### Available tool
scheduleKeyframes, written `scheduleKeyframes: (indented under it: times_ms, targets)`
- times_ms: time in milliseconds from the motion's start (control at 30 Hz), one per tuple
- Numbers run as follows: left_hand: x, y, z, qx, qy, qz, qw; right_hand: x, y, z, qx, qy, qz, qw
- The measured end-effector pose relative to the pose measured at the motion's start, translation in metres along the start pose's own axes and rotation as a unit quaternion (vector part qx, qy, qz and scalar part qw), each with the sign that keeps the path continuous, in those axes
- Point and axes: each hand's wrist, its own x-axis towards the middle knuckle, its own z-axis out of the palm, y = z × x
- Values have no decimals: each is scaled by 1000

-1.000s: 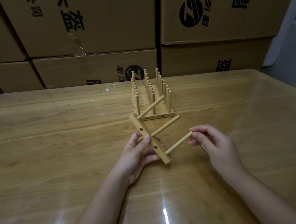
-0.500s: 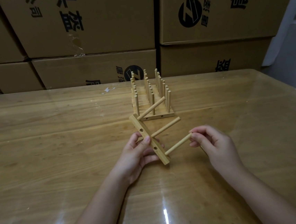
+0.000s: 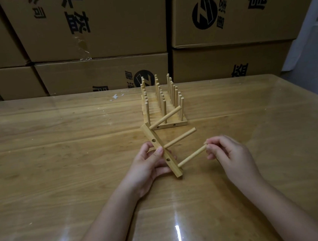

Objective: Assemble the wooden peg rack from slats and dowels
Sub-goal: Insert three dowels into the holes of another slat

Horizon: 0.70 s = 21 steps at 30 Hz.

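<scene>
My left hand grips a light wooden slat, held tilted above the table with two side holes facing me. Three dowels stick out of the slat toward the right: a far one, a middle one and a near one. My right hand pinches the free end of the near dowel between thumb and fingertips. Behind the slat stands a stack of finished slats with several upright pegs.
The wooden table lies under a glossy clear cover with glare streaks near the front. Brown cardboard boxes are stacked along the far edge. A small white scrap lies near the back. The table's right edge drops off at the far right.
The view shifted very slightly. Both hands keep the same hold on the slat and the near dowel, with no clear movement.
</scene>
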Motion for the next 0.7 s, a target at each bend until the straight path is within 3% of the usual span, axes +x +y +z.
scheduleKeyframes:
  times_ms: [433,567,700]
  targets:
    - [-2,1,5,12,4,3,1000,0,0,1,-55,-5,-44,998]
    - [-2,1,5,3,-5,-5,1000,-3,0,6,74,4,26,997]
    - [-3,2,7,-57,1,9,998,-6,0,13,225,5,103,969]
